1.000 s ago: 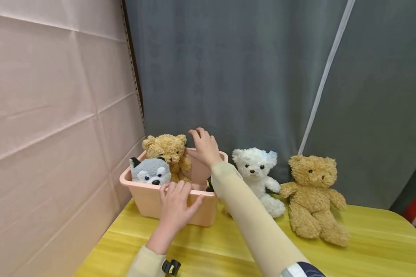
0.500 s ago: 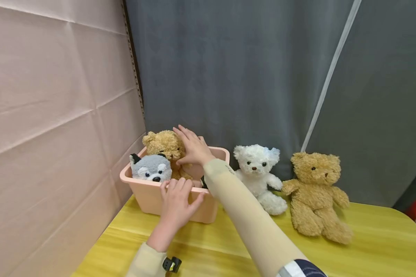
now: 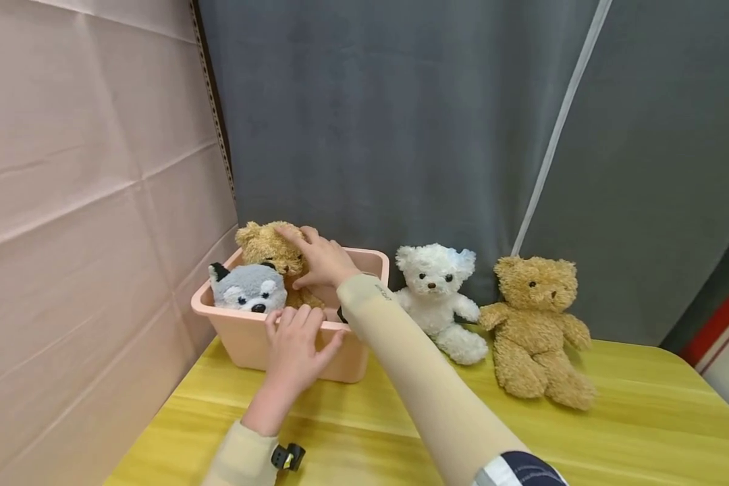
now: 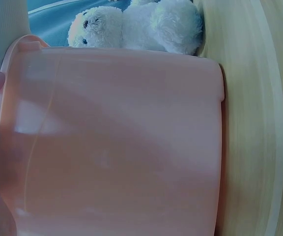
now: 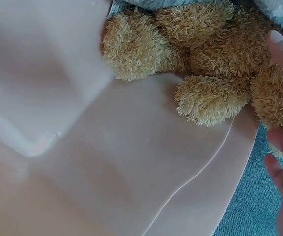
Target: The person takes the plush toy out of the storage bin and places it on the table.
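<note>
Two hands: the left hand [image 3: 294, 344] is at the near rim of the pink bin [image 3: 249, 343]; the right hand [image 3: 323, 262] is over the bin's inside.
Left hand's hold: fingers hooked over the near rim, thumb spread to the right; it grips the bin.
Right hand's fingers: spread and clasping nothing, set against the right side of the boxed bear [image 3: 257, 244] in the head view; how firmly they touch cannot be told.
Bear's place: inside the bin, in its far-left part, behind the grey husky [image 3: 246, 287], head above the rim.
Bear's long axis: roughly upright, head up, legs low in the bin, as the right wrist view shows.
Way from the right hand: directly left, touching or all but.
Way from the left hand: beyond the near rim and slightly left, with the husky partly between.
Nearer hand: the right, clearly.
Husky's place: near-left part of the bin, face above the rim, just left of the left hand's fingertips.
Outside the bin: the white bear [image 3: 433, 304] sits on the table [image 3: 638, 398] to its right, with the larger brown bear [image 3: 531, 331] just beside that, farther right.
</note>
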A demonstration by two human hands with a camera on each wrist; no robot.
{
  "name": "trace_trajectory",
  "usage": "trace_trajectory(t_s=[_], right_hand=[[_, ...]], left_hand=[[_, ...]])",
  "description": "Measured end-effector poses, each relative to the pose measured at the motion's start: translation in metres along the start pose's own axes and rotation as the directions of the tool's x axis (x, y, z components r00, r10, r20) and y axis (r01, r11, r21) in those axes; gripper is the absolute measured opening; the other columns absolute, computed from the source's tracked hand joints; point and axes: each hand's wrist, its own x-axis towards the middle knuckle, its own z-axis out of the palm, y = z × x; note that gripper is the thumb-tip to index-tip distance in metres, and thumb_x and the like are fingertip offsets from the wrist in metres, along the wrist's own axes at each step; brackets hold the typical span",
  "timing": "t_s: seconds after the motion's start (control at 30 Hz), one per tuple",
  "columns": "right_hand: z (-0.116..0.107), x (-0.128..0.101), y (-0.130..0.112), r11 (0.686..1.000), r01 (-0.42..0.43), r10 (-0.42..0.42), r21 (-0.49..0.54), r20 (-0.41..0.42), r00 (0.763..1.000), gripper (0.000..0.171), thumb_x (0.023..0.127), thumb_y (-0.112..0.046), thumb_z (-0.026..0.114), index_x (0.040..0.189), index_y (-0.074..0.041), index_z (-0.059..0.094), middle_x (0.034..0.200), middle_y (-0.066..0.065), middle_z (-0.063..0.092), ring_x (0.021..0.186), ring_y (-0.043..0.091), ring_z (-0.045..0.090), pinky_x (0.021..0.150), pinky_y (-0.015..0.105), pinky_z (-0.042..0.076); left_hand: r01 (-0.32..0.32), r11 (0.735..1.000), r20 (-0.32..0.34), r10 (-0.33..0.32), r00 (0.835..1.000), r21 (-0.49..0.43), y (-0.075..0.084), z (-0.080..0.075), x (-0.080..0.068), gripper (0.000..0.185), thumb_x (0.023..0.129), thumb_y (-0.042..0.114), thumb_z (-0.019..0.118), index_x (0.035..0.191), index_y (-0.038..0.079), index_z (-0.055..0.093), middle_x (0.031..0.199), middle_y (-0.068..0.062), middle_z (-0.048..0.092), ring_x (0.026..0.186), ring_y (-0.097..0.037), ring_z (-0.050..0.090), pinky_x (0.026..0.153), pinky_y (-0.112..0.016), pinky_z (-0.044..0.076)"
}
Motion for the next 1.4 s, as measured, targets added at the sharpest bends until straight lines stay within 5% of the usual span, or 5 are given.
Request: trace_trajectory(t_s=[0.13, 0.4, 0.63, 0.97, 1.4], right_hand=[[0.001, 0.000, -0.003, 0.999, -0.033, 0.032, 0.019, 0.033, 0.999, 0.111, 0.071, -0.045, 0.083, 0.150, -0.053, 0.005, 0.152, 0.010, 0.024, 0.101, 0.029, 0.059, 0.085, 0.044, 0.048], [-0.004, 0.005, -0.005, 0.978, 0.059, -0.072, -0.200, -0.058, 0.996, 0.098, 0.075, -0.057, 0.076, 0.153, -0.035, 0.020, 0.160, -0.005, 0.016, 0.141, 0.017, 0.024, 0.105, 0.044, 0.030], [-0.003, 0.002, -0.006, 0.988, 0.046, -0.050, -0.147, -0.025, 0.998, 0.099, 0.076, -0.054, 0.076, 0.153, -0.031, 0.019, 0.156, -0.009, 0.026, 0.138, 0.016, 0.030, 0.110, 0.045, 0.025], [0.009, -0.010, -0.003, 0.992, 0.076, -0.078, -0.098, -0.021, 0.997, 0.109, 0.070, -0.056, 0.079, 0.151, -0.049, 0.007, 0.157, -0.003, 0.022, 0.135, 0.023, 0.032, 0.106, 0.050, 0.031], [-0.003, -0.005, -0.009, 0.981, 0.069, -0.081, -0.179, -0.063, 0.995, 0.087, 0.073, -0.060, 0.075, 0.147, -0.039, 0.034, 0.154, 0.002, 0.027, 0.137, 0.022, 0.031, 0.107, 0.048, 0.030]], left_hand=[[-0.005, 1.000, -0.001, 0.005, 1.000, 0.007, -0.001, -0.002, -0.001, 0.041, 0.090, 0.056, 0.048, 0.088, 0.015, 0.053, 0.085, -0.001, 0.052, 0.084, -0.027, 0.044, 0.092, -0.055, 0.023], [-0.012, 1.000, -0.028, 0.012, 1.000, 0.010, -0.003, -0.005, 0.001, 0.042, 0.089, 0.057, 0.046, 0.085, 0.015, 0.051, 0.082, -0.001, 0.049, 0.082, -0.027, 0.043, 0.091, -0.055, 0.023], [0.006, 1.000, 0.010, -0.007, 1.000, 0.014, -0.001, -0.007, -0.002, 0.040, 0.089, 0.055, 0.049, 0.085, 0.016, 0.051, 0.082, 0.000, 0.049, 0.082, -0.026, 0.043, 0.092, -0.056, 0.023], [0.010, 1.000, 0.037, -0.011, 0.999, 0.017, 0.006, -0.006, -0.011, 0.039, 0.089, 0.054, 0.051, 0.088, 0.015, 0.054, 0.085, -0.001, 0.055, 0.085, -0.026, 0.046, 0.092, -0.055, 0.023], [0.003, 1.000, -0.003, -0.003, 1.000, 0.000, 0.005, -0.009, -0.004, 0.039, 0.089, 0.054, 0.051, 0.089, 0.015, 0.056, 0.085, -0.001, 0.054, 0.084, -0.026, 0.046, 0.093, -0.055, 0.023]])
